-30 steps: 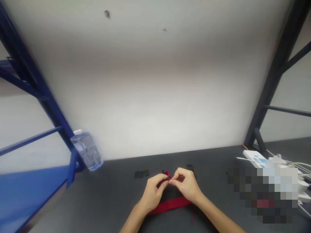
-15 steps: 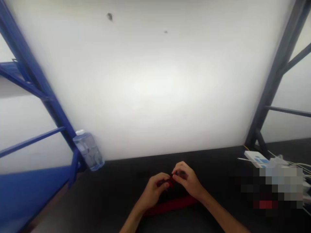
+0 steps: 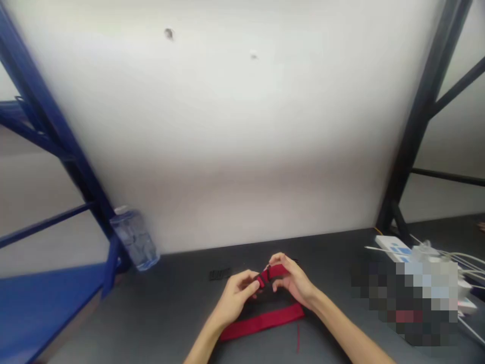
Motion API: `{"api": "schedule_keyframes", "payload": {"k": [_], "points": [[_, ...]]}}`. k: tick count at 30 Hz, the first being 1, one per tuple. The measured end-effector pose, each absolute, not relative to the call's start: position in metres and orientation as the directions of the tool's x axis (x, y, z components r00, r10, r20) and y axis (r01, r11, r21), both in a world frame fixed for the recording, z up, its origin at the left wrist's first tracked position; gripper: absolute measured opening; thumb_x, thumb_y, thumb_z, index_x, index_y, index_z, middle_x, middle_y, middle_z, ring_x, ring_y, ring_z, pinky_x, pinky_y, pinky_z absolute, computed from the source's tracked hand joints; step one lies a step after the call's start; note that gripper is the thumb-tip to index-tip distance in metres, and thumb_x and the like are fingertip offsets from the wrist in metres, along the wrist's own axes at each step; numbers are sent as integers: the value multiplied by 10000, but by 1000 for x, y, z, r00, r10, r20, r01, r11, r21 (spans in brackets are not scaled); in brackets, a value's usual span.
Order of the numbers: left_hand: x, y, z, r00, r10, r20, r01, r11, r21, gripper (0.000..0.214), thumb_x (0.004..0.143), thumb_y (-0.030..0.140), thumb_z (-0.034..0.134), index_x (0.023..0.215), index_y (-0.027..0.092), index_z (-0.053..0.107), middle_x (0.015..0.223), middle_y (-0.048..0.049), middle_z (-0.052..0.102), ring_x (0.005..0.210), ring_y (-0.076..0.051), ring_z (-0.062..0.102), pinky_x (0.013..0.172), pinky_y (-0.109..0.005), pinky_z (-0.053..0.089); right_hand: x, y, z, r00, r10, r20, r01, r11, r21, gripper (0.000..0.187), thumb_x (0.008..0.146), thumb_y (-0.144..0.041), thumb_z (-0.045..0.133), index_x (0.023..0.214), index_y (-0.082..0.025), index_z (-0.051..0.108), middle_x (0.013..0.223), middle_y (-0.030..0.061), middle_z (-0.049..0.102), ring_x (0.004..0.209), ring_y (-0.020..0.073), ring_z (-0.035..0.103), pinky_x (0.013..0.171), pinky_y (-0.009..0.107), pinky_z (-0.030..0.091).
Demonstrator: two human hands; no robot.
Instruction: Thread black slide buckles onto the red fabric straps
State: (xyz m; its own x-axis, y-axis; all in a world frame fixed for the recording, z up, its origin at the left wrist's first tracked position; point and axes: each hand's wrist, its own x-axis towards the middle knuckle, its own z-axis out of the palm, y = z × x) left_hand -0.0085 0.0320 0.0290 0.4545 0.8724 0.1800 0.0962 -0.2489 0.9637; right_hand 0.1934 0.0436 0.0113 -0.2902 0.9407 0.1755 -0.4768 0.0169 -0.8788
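Between my hands is a red strap (image 3: 279, 270) of flat webbing, with a small black piece like a buckle (image 3: 268, 273) on it. My left hand (image 3: 238, 294) is closed, pinching the strap's end and the black piece between thumb and fingers. My right hand (image 3: 297, 283) curls its fingers around the other part of the strap, its thumb held a little apart below. A second red strap (image 3: 265, 321) lies flat on the black table in front of my forearms, partly behind the left one. Past my left hand lie some small black slotted parts (image 3: 219, 274).
A red thread (image 3: 298, 337) lies near the flat strap's right end. At the left, a clear plastic bottle (image 3: 136, 240) leans by the blue metal frame (image 3: 81, 172). A white box (image 3: 394, 246) and cables (image 3: 468, 260) are on the right, beside a pixelated area.
My right hand has opened its grip somewhat, and more of the held red strap shows. The view has brightened and shifted slightly, bringing the black slotted parts and the thread into clearer sight.
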Motion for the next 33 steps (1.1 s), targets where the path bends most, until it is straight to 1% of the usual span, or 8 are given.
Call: {"api": "schedule_keyframes", "payload": {"k": [4,10,14,17,20,25,29,33], "points": [[-10,33,27,449,877,169,95,-235,967,281,880,396,606,927,129,681,802,-50,644,733,-162,576,659,-257,437,195,46,6,-202,958,206,-354,125,-927,381,704,-421,766,956,-204,581,882,24,618,663,149,591,511,249,496],[-11,32,29,441,881,171,175,-271,947,255,859,378,632,859,130,690,752,-40,647,723,-164,570,693,-257,417,197,57,-7,-135,970,200,-159,179,-971,395,617,-306,833,899,-185,585,761,-17,621,559,113,567,479,224,482],[-15,36,26,369,912,179,213,-270,939,262,849,383,635,792,130,674,680,-24,624,650,-150,548,623,-239,384,200,63,-11,-114,981,154,-169,134,-976,389,652,-362,808,905,-166,586,754,4,636,583,155,628,553,307,550],[-18,39,23,354,919,171,215,-258,942,272,841,384,641,744,130,657,641,-18,616,618,-144,534,594,-233,371,203,65,-12,-166,976,139,-203,104,-974,387,686,-400,781,927,-164,592,803,22,643,628,173,652,599,343,568],[-20,40,23,338,926,169,206,-248,947,264,830,374,653,728,131,656,633,-18,620,611,-142,533,594,-232,371,207,67,-13,-208,967,151,-202,109,-973,362,723,-424,749,933,-167,604,817,23,635,664,178,653,597,334,566],[-23,41,22,312,936,161,167,-221,961,253,816,362,665,715,131,649,627,-16,615,599,-139,524,580,-229,361,213,68,-11,-193,965,178,-167,146,-975,303,752,-433,725,825,-159,618,697,-1,604,596,141,599,567,290,528],[-22,41,25,341,928,153,107,-200,974,202,804,325,680,752,131,675,717,-31,648,651,-152,547,608,-236,381,210,65,-9,-216,963,163,-216,116,-969,305,698,-380,786,830,-166,614,757,5,623,643,144,607,603,289,523],[-20,37,32,393,903,174,-23,-179,984,153,804,285,681,779,135,699,973,-89,706,880,-226,614,802,-299,433,206,61,-9,-243,958,155,-213,103,-972,296,681,-338,806,805,-157,606,839,38,664,664,140,603,573,256,483]]}}
